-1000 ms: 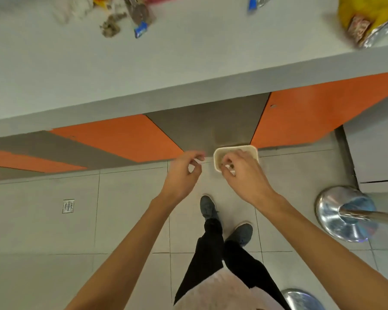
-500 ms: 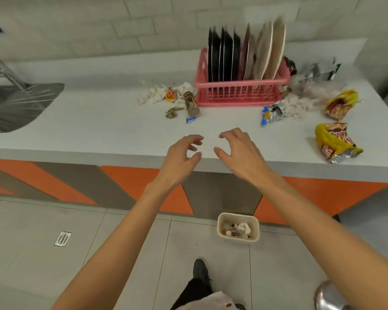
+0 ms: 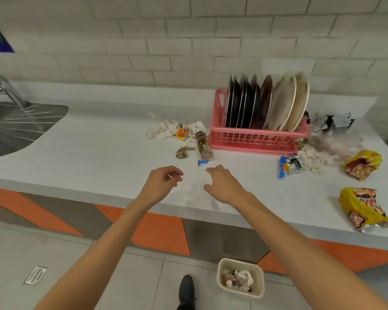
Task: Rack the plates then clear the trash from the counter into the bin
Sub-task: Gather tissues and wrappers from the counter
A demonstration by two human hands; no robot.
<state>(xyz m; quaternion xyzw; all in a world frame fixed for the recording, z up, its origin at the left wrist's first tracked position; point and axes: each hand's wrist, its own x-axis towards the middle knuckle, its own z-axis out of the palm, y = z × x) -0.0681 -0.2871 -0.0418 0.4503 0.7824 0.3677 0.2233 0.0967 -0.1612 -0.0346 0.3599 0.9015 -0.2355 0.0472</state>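
Both hands hover empty over the counter [image 3: 87, 153] at frame centre, the left hand [image 3: 160, 183] loosely curled, the right hand [image 3: 224, 186] spread near a blue wrapper [image 3: 203, 162], with racked plates [image 3: 267, 104] upper right and the bin [image 3: 241, 279] at the bottom.

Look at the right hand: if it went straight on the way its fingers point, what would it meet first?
Probably the small blue wrapper just beyond the fingertips of the right hand, with the lying brown bottle behind it; the hand's height above the counter is unclear.
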